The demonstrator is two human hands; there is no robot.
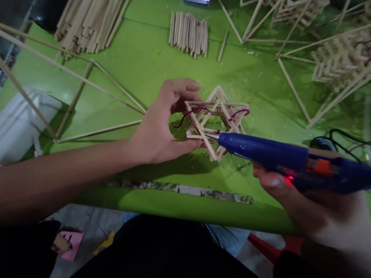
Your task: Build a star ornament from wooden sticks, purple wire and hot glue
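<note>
My left hand (162, 125) grips the near left side of a small star-shaped frame (224, 112) built from stacked wooden sticks. Purple cord loops (240, 114) run through the star. My right hand (309, 209) is wrapped round the handle of a blue glue gun (262, 151) with an orange switch and a lit red light. The gun points left, and its metal nozzle reaches the star's near left corner; whether the tip touches a stick I cannot tell. Part of the star's near side is hidden behind the gun.
A large bundle of sticks (89, 12) and a row of short sticks (189, 33) lie on the green table (143, 55). Larger stick frames (342, 61) crowd the right; another frame (80, 101) spans the left, near a white power strip (17, 126). A black cable (347, 139) trails behind the gun.
</note>
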